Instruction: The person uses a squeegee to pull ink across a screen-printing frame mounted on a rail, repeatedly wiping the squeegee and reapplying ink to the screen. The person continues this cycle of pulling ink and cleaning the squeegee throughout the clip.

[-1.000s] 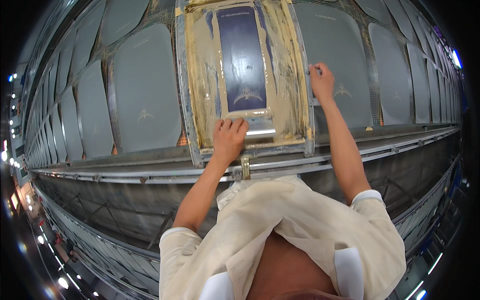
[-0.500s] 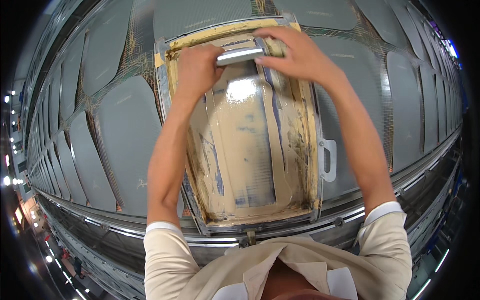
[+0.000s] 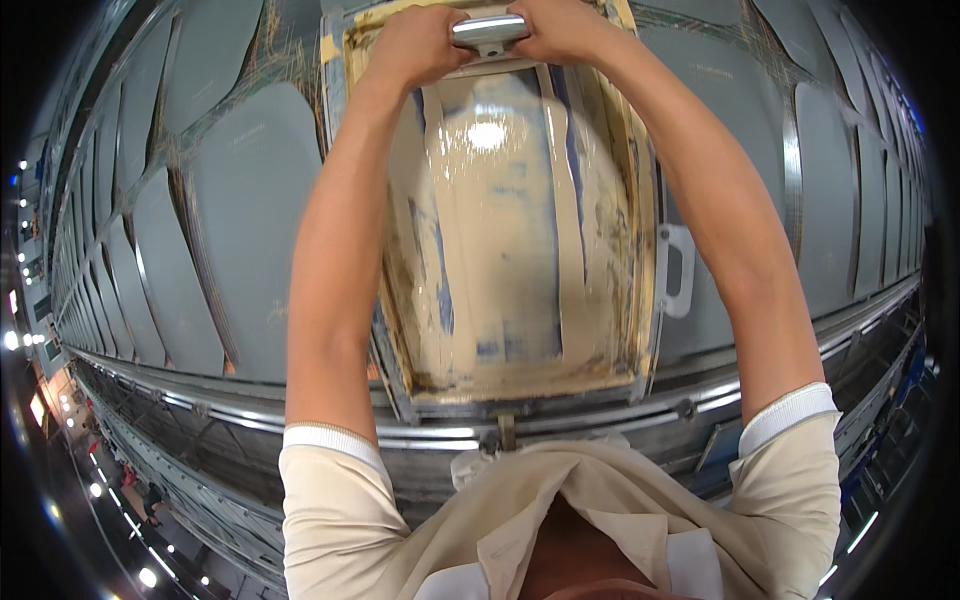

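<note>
My left hand [image 3: 428, 45] and my right hand [image 3: 552, 32] are closed on opposite ends of a silver metal squeegee [image 3: 488, 31], held at the far end of a screen frame [image 3: 643, 335] whose border is covered with stained yellow tape. Wet beige ink [image 3: 470, 250] coats the screen, with dark blue streaks showing through along the sides and lower middle. A pale handle bracket [image 3: 676, 295] sticks out from the frame's right side, below my right forearm. The squeegee's blade edge is too small to make out clearly.
Rows of grey cut panels [image 3: 252, 220] cover the long bench on both sides of the frame. A metal rail [image 3: 445, 433] runs along the near edge, in front of my body. Lights and small distant figures show at the lower left rim.
A second ago my left hand was low on the screen and my right at its side; both went to the far end, where they have moved farther away. Beige ink now covers the dark centre.
</note>
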`<state>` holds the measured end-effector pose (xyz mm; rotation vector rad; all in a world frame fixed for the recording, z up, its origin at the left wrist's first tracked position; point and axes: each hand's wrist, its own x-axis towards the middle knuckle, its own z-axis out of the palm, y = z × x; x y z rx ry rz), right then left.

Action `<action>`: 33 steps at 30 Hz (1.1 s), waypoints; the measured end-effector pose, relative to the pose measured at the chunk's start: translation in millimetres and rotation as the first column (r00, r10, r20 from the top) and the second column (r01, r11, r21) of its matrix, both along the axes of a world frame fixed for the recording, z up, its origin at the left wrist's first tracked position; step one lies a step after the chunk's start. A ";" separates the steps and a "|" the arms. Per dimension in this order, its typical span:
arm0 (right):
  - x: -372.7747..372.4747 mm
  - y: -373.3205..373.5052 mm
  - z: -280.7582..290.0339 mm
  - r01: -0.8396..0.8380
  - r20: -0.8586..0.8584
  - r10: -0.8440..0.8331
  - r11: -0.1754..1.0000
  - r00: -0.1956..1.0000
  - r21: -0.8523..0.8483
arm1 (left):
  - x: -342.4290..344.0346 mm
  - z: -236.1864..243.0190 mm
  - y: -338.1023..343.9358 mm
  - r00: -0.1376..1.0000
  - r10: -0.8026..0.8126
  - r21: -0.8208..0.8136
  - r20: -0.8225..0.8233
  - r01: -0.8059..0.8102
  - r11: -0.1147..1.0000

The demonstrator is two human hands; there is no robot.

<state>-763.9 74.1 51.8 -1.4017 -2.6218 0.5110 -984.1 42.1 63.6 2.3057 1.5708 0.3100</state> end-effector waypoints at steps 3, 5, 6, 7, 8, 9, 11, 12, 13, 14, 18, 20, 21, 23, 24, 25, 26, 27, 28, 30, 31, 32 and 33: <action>5.4 -75.5 3.8 -0.077 -0.086 0.074 0.997 0.994 -0.028 | 3.6 2.8 -70.3 0.996 -0.069 0.050 -0.049 0.072 0.996; 9.7 -137.9 7.0 -0.086 -0.150 0.088 0.996 0.985 0.016 | 9.3 4.2 -133.1 0.998 -0.051 0.069 0.037 0.049 0.996; 16.4 -169.9 4.2 -0.092 -0.163 0.097 0.995 0.982 0.038 | 12.7 4.0 -165.1 0.993 -0.081 0.113 0.092 0.070 0.991; 18.8 -206.0 8.9 -0.088 -0.123 0.090 0.996 0.988 0.016 | 15.2 2.6 -199.4 0.988 -0.084 0.093 0.128 0.072 0.993; 21.1 -241.9 14.6 -0.081 -0.085 0.081 0.997 0.993 0.002 | 17.8 2.6 -231.3 0.983 -0.090 0.080 0.160 0.078 0.994; 27.1 -275.8 15.3 -0.076 -0.105 0.074 0.997 0.992 -0.014 | 23.8 6.8 -262.3 0.989 -0.091 0.083 0.117 0.082 0.993; 28.5 -339.5 25.9 -0.065 -0.130 0.064 0.998 0.989 -0.001 | 27.2 11.9 -327.1 0.993 -0.090 0.054 0.078 0.086 0.995; 30.5 -362.9 29.0 -0.059 -0.159 0.061 0.998 0.985 0.018 | 28.9 13.3 -351.2 0.993 -0.090 0.035 0.081 0.087 0.996; 32.1 -379.1 29.3 -0.074 -0.164 0.076 0.997 0.984 0.014 | 30.9 17.1 -369.8 0.992 -0.079 0.039 0.098 0.076 0.996; 34.0 -391.1 29.2 -0.089 -0.170 0.089 0.996 0.981 0.009 | 33.4 20.9 -383.9 0.991 -0.070 0.043 0.116 0.065 0.997; 36.4 -385.4 33.9 -0.120 -0.112 0.105 0.983 0.988 -0.137 | 31.4 25.9 -380.7 0.992 -0.092 -0.051 0.083 0.097 0.994; 36.6 -362.1 32.0 -0.114 -0.114 0.095 0.979 0.989 -0.171 | 28.8 24.4 -357.0 0.992 -0.100 -0.062 0.074 0.105 0.993; 33.2 -340.2 31.7 -0.112 -0.141 0.093 0.985 0.986 -0.132 | 26.1 23.8 -336.6 0.993 -0.085 -0.017 0.078 0.087 0.996; 28.1 -281.2 26.8 -0.095 -0.144 0.088 0.995 0.986 -0.041 | 22.2 18.7 -278.8 0.995 -0.078 0.064 0.061 0.074 0.995; 24.9 -246.0 22.9 -0.082 -0.120 0.082 0.997 0.989 -0.001 | 19.2 16.0 -243.1 0.996 -0.082 0.086 0.042 0.078 0.993; 20.9 -209.0 19.5 -0.078 -0.103 0.082 0.996 0.991 0.045 | 15.6 16.0 -207.5 0.997 -0.077 0.112 0.015 0.075 0.991; 17.9 -172.8 17.4 -0.073 -0.124 0.078 0.996 0.989 0.046 | 13.0 18.1 -173.2 0.997 -0.068 0.124 -0.028 0.071 0.990; 14.5 -137.1 14.3 -0.066 -0.147 0.071 0.997 0.987 0.043 | 10.0 18.8 -138.5 0.996 -0.060 0.132 -0.072 0.069 0.989; 12.1 -104.7 15.9 -0.031 -0.124 0.033 0.999 0.992 0.015 | 8.4 17.7 -103.3 0.994 -0.065 0.147 -0.085 0.077 0.986; 3.4 -47.5 19.7 -0.015 -0.088 0.012 1.000 0.996 -0.024 | 2.1 14.5 -44.8 0.991 -0.064 0.164 -0.116 0.083 0.983; 4.4 -20.5 17.9 -0.015 -0.063 0.013 0.999 0.998 -0.035 | 4.3 16.4 -18.5 0.991 -0.062 0.134 -0.121 0.078 0.988; 9.4 4.1 10.5 -0.030 -0.080 0.027 0.999 0.996 -0.038 | 8.5 16.3 4.7 0.990 -0.065 0.095 -0.123 0.077 0.992; 6.0 25.8 4.5 -0.069 -0.106 0.065 0.997 0.992 -0.040 | 2.2 11.0 22.0 0.988 -0.068 0.164 -0.140 0.091 0.982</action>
